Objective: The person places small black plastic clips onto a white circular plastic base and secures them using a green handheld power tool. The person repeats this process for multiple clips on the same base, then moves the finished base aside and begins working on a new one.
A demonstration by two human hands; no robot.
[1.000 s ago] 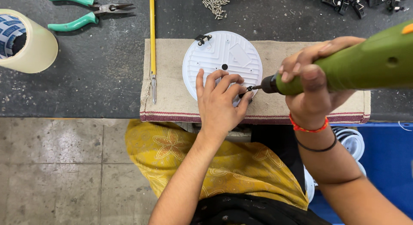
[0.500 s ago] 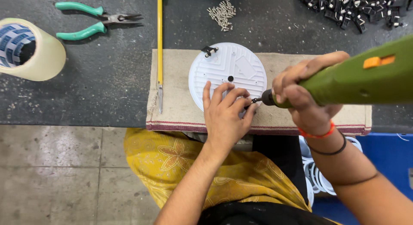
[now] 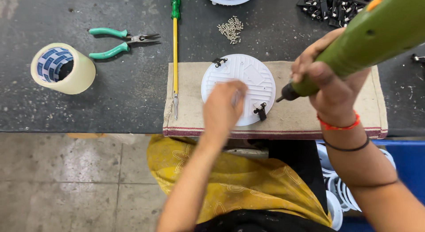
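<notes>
Left hand (image 3: 223, 109) fingers blurred, resting on white round plate (image 3: 248, 81), grip unclear to us | right hand (image 3: 325, 83) fingers wrapped round green power screwdriver (image 3: 372, 37), tip just right of plate | plate on cloth pad (image 3: 310, 116), dark surface (image 3: 110, 103) | black clip (image 3: 260, 110) beside left fingers

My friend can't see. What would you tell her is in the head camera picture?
A person's left hand rests on a round white disc lying on a beige cloth pad, while the right hand grips a green power screwdriver beside it. Green-handled pliers, a tape roll and small screws lie on the dark workbench.
</notes>
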